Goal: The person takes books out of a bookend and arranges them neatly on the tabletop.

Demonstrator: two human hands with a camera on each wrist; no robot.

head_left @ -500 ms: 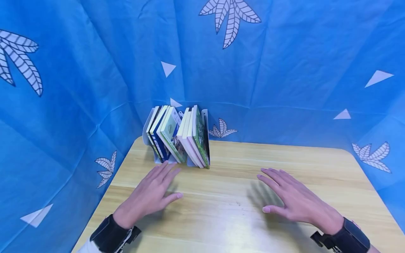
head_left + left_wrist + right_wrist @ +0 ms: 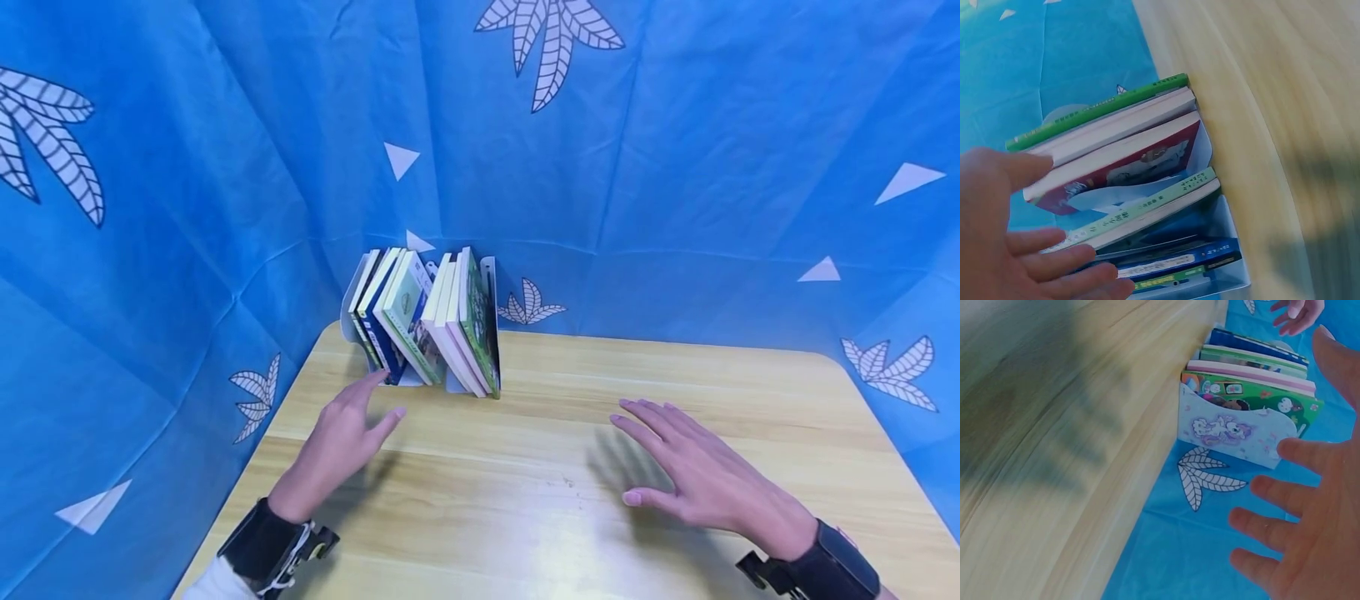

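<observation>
Several books (image 2: 423,321) lean to the left in a pale holder (image 2: 489,283) at the back left of the wooden table (image 2: 570,467). My left hand (image 2: 348,433) hovers just in front of the leftmost books, fingers straight, holding nothing. In the left wrist view the fingers (image 2: 1054,262) reach toward the book spines (image 2: 1129,181). My right hand (image 2: 690,475) lies spread over the table to the right, empty. The right wrist view shows the holder's printed end panel (image 2: 1235,434) and the books (image 2: 1254,369) behind it.
Blue cloth with white leaf and triangle prints (image 2: 675,167) walls the table on the back and both sides. The table's front and right stretches are bare wood.
My left hand has lifted off the table and moved forward and left toward the books. The right hand has stayed put.
</observation>
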